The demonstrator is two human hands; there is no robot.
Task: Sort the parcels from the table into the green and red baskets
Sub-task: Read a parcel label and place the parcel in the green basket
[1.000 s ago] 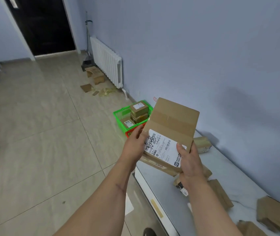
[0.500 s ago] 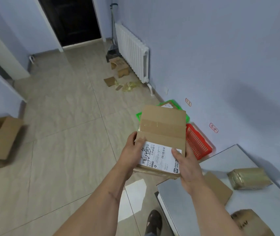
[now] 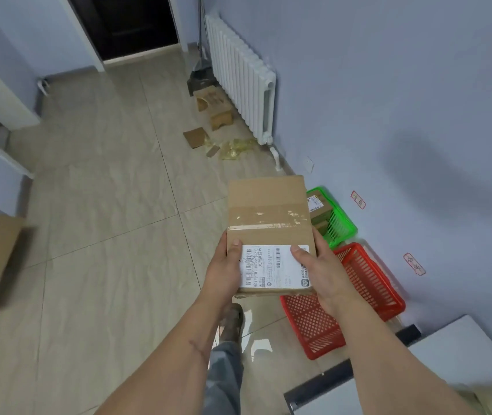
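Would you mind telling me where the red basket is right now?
In the head view, the red basket sits on the floor by the right wall, between the green basket and the table.

The red basket (image 3: 367,283) lies open-topped at four o'clock, partly under the held box (image 3: 268,223); the green basket (image 3: 343,226) at two o'clock already holds parcels (image 3: 318,206).

Counts: two hands, left (image 3: 222,272) and right (image 3: 322,275); one held cardboard parcel (image 3: 268,214); two baskets at three o'clock, one green basket (image 3: 342,226), one red basket (image 3: 367,283); one radiator (image 3: 240,70) at twelve o'clock; two wall labels (image 3: 358,199).
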